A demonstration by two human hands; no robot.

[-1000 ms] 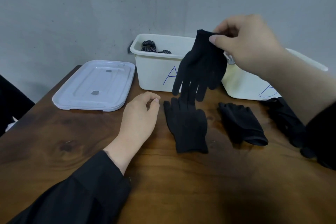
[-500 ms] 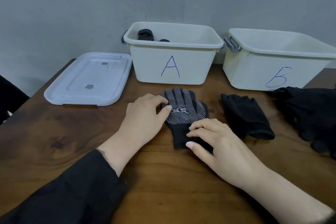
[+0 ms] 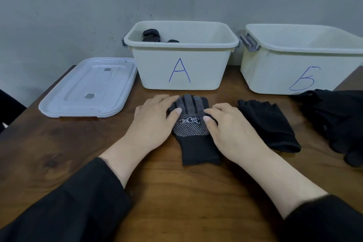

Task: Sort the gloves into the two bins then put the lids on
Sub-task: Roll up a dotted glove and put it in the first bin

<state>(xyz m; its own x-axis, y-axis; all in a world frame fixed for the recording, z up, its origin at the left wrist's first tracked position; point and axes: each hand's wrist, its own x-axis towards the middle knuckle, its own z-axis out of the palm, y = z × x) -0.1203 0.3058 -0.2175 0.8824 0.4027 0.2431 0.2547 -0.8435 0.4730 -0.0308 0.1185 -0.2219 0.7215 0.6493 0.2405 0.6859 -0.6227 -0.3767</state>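
A black glove with white dots [image 3: 191,129] lies palm up on the wooden table, in front of the white bin marked A [image 3: 184,68]. My left hand [image 3: 153,122] rests on its left side, thumb on the dotted palm. My right hand [image 3: 231,129] presses its right side with fairly straight fingers. Bin A holds dotted gloves [image 3: 151,35] at its back left. The white bin marked B [image 3: 275,72] stands to the right; its inside is hidden. A plain black glove [image 3: 269,124] lies right of my right hand.
A pale lid [image 3: 88,88] lies flat on the table left of bin A. A heap of black gloves [image 3: 337,120] sits at the right edge in front of bin B. A grey wall stands close behind the bins.
My right hand lowered the glove it held in the air onto the one on the table, dotted side up. Both hands now rest on it, the right hand having slid from cuff to palm.
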